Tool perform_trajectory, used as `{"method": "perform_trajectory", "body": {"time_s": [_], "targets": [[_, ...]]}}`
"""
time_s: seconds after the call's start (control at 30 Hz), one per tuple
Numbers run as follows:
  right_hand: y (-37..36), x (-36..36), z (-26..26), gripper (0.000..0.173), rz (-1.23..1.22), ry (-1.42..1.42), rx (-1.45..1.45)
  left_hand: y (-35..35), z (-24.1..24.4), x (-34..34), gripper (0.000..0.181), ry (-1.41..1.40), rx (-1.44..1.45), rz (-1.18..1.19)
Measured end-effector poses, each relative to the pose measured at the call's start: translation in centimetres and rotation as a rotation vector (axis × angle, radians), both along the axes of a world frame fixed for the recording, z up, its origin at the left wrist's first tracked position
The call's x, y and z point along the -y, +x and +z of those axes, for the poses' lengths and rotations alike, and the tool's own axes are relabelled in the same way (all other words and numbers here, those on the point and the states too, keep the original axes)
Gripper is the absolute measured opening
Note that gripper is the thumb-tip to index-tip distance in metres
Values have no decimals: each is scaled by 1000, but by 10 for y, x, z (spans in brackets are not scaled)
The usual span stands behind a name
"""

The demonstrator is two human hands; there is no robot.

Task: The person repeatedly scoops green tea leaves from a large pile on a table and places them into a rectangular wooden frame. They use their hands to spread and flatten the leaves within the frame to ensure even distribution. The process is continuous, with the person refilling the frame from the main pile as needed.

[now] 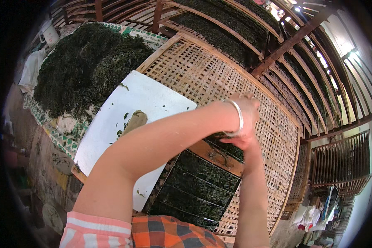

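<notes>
My left hand [248,107], with a silver bangle at the wrist, is over the woven bamboo tray [276,136]. My right hand [243,142] is just below it, and the two overlap, so what either holds is hidden. Beneath them a rectangular mould with thin dividers [223,198] lies on the tray, filled with dark green chopped leaf [192,176]. Across the mould rests a brown wooden board [209,152] with a curved handle, partly covered by my hands. My left forearm crosses above a white board [111,136].
A tan block [136,121] and leaf scraps lie on the white board. A large dark green leaf heap [86,68] sits on a patterned cloth [60,142] at left. Wooden racks [300,83] hold leaf-covered trays behind. Another slatted rack [342,158] stands at right.
</notes>
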State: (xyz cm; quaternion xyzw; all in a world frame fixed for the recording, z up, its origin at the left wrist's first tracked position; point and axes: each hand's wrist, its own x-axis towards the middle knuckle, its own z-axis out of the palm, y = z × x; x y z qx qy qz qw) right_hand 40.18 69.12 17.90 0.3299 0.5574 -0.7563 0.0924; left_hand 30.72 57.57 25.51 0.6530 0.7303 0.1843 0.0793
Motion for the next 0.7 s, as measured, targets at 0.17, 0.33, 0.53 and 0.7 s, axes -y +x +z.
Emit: {"method": "perform_trajectory", "body": {"time_s": [0.17,0.33,0.53,0.7], "targets": [[20,-1,-13,25,185,490,-18,-24,-78,23,5,67,47,258],[-4,0,-28,29,637,1000,-134,-19,-164,39,14,144,15,436],[-44,3,-54,23,666,1448,-340,-11,-127,35,67,-80,-19,665],[-8,16,-2,17,810,1423,47,-38,-150,73,60,-11,166,389]]}}
